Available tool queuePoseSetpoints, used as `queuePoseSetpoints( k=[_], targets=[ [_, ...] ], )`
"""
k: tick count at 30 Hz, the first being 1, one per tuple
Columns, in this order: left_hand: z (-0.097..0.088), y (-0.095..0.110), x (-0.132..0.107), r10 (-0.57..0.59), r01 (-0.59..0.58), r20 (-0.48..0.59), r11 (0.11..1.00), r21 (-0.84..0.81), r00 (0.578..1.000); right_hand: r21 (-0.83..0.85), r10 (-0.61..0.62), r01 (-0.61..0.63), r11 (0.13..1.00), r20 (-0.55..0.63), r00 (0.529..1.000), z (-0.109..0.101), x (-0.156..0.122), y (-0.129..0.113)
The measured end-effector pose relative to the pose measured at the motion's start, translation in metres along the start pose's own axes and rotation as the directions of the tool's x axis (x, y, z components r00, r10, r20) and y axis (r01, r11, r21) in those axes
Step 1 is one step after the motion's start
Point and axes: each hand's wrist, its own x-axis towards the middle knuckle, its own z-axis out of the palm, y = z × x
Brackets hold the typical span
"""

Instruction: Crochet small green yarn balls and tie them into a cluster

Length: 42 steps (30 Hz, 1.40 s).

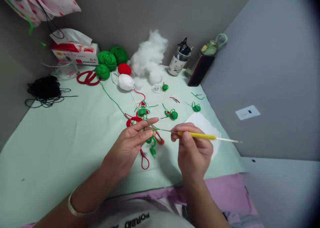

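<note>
My left hand [130, 143] is closed in a pinch on a small red and green crochet piece [154, 139], with green yarn running over its fingers and a red loop hanging below. My right hand [192, 148] grips a yellow-handled crochet hook [197, 135]; its metal tip points left into the piece. Both hands hover over the pale green table cover [62, 144], close together near the front middle.
Green yarn balls [108, 59], a red ball [124, 68] and a white ball [125, 82] lie at the back with white stuffing [150, 56], red scissors [87, 78], a tissue box [75, 53], black yarn [45, 88], a jar [178, 61] and a bottle [211, 48]. Small green crochet bits [172, 114] lie ahead.
</note>
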Motion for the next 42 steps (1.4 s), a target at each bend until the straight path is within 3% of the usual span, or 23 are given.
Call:
queuePoseSetpoints(
  k=[3, 7, 12, 14, 16, 18, 20, 22, 25, 28, 31, 34, 36, 38, 40, 42],
  targets=[
    [0.002, 0.000, -0.001, 0.068, -0.066, -0.015, 0.996, 0.067, 0.998, 0.192, 0.164, -0.174, 0.966, 0.070, 0.984, 0.002, 0.005, 0.001],
    [0.006, -0.003, -0.002, 0.075, -0.076, 0.013, 0.990, 0.115, 0.997, 0.187, 0.164, -0.193, 0.963, 0.160, 0.973, 0.007, 0.002, 0.003],
    [0.004, -0.002, 0.000, 0.107, -0.108, 0.014, 0.977, 0.182, 0.994, 0.139, 0.146, -0.166, 0.976, 0.144, 0.979, 0.009, 0.000, 0.003],
    [0.005, -0.003, 0.001, 0.119, -0.116, -0.006, 0.977, 0.181, 0.993, 0.067, 0.076, -0.085, 0.994, 0.126, 0.989, 0.010, -0.001, 0.002],
    [0.006, -0.004, 0.002, 0.144, -0.138, -0.032, 0.979, 0.153, 0.989, -0.110, -0.069, 0.085, 0.990, 0.141, 0.988, 0.010, -0.003, 0.000],
    [0.007, -0.006, 0.004, 0.142, -0.136, -0.058, 0.986, 0.094, 0.988, -0.313, -0.251, 0.312, 0.897, 0.221, 0.942, 0.010, -0.006, 0.001],
    [0.005, -0.006, 0.005, 0.075, -0.074, -0.051, 0.997, 0.016, 0.996, -0.403, -0.339, 0.439, 0.803, 0.298, 0.893, 0.008, -0.007, 0.002],
    [0.001, -0.004, 0.006, -0.005, 0.004, -0.017, 0.999, -0.036, 1.000, -0.361, -0.300, 0.382, 0.851, 0.262, 0.917, 0.005, -0.006, 0.002],
    [-0.004, 0.000, 0.007, -0.044, 0.044, 0.017, 0.998, -0.036, 0.999, -0.105, -0.081, 0.091, 0.990, 0.093, 0.992, 0.000, 0.002, 0.001],
    [-0.003, 0.000, 0.006, 0.014, -0.014, -0.006, 1.000, 0.016, 1.000, 0.109, 0.105, -0.111, 0.988, 0.057, 0.993, 0.002, 0.007, 0.000],
    [0.004, -0.004, 0.005, 0.116, -0.113, -0.043, 0.991, 0.072, 0.992, 0.017, 0.054, -0.056, 0.998, 0.080, 0.995, 0.007, 0.003, 0.001],
    [0.009, -0.008, 0.003, 0.169, -0.163, -0.068, 0.983, 0.083, 0.983, -0.296, -0.206, 0.255, 0.920, 0.185, 0.961, 0.010, -0.006, 0.003],
    [0.007, -0.008, 0.003, 0.102, -0.101, -0.049, 0.995, 0.027, 0.994, -0.386, -0.307, 0.387, 0.837, 0.254, 0.917, 0.009, -0.008, 0.003],
    [0.003, -0.005, 0.003, -0.005, 0.005, -0.013, 0.999, -0.038, 1.000, -0.329, -0.287, 0.333, 0.883, 0.183, 0.940, 0.006, -0.006, 0.002],
    [-0.002, -0.001, 0.003, -0.055, 0.056, 0.012, 0.997, -0.060, 0.998, -0.152, -0.139, 0.145, 0.978, 0.048, 0.989, 0.003, -0.001, 0.000],
    [-0.004, 0.003, 0.003, -0.044, 0.045, 0.018, 0.998, -0.053, 0.999, 0.052, 0.031, -0.030, 0.998, -0.020, 0.999, 0.002, 0.005, -0.001]
  ],
)
